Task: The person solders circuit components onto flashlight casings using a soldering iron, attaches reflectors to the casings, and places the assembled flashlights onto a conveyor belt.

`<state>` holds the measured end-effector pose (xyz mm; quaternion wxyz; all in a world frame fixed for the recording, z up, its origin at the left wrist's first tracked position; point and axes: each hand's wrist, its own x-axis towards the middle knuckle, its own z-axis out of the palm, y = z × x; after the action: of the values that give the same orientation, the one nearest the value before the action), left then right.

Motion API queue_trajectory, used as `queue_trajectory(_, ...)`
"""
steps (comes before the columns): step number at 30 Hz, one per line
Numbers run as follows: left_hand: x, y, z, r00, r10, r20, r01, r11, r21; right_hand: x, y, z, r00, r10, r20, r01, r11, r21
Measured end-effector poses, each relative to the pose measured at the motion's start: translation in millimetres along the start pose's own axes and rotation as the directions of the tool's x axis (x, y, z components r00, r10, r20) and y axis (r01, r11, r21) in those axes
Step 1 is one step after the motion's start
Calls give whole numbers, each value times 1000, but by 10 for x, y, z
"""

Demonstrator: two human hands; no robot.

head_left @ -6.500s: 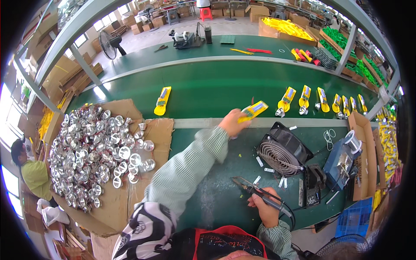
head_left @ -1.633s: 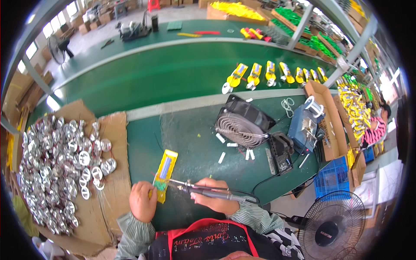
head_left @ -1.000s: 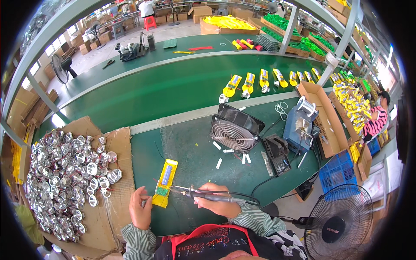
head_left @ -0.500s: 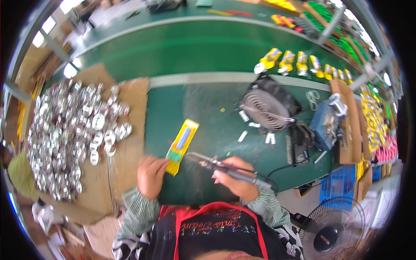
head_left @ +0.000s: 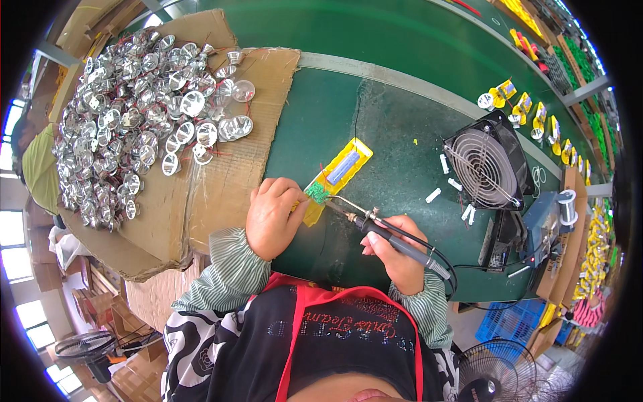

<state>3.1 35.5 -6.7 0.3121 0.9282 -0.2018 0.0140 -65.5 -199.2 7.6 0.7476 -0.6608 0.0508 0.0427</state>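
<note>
The yellow plastic housing (head_left: 362, 151) lies on the green bench top (head_left: 301, 127), its long axis toward one o'clock, a smooth blue cylindrical cell (head_left: 343, 167) in its trough and a small green circuit board (head_left: 317, 193) below that. My left hand (head_left: 271, 214) is at the board's eight o'clock, thumb and fingertips gathered at the edge, probably to steady it; whether they pinch a wire I cannot tell. From four o'clock my right hand (head_left: 400, 251) grips the soldering iron (head_left: 416, 258) like a pen, likely for fine control, its slim metal end at the board. Toward nine to ten o'clock, shiny cone-shaped reflectors (head_left: 134, 127) heap on creased cardboard (head_left: 228, 181), perhaps within easy reach; at three stands a wire-grilled black fan (head_left: 485, 161).
</note>
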Motion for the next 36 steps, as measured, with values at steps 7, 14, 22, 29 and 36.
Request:
queue_trajectory(7, 11, 3, -4, 1000, 6, 12, -6, 1000, 13, 61, 36, 27, 1000, 23, 15, -23, 1000, -9)
queue_trajectory(14, 20, 2, -5, 1000, 6, 17, -6, 1000, 7, 96, 47, -4, 999, 34, 32, -33, 999, -20)
queue_trajectory(22, 23, 13, -9, 1000, -3, 26, 3, 1000, -3, 49, -8, 0, 1000, 26, 6, -26, 1000, -1)
queue_trajectory(29, -4, -14, -12, 1000, 23, 9, -23, 1000, 0, -93, -76, -135, 995, 37, -89, -28, 995, 100)
queue_trajectory(36, 32, 117, -102, 992, 124, -18, -122, 990, 67, -147, -134, -286, 991, -80, -105, 88, 994, 70)
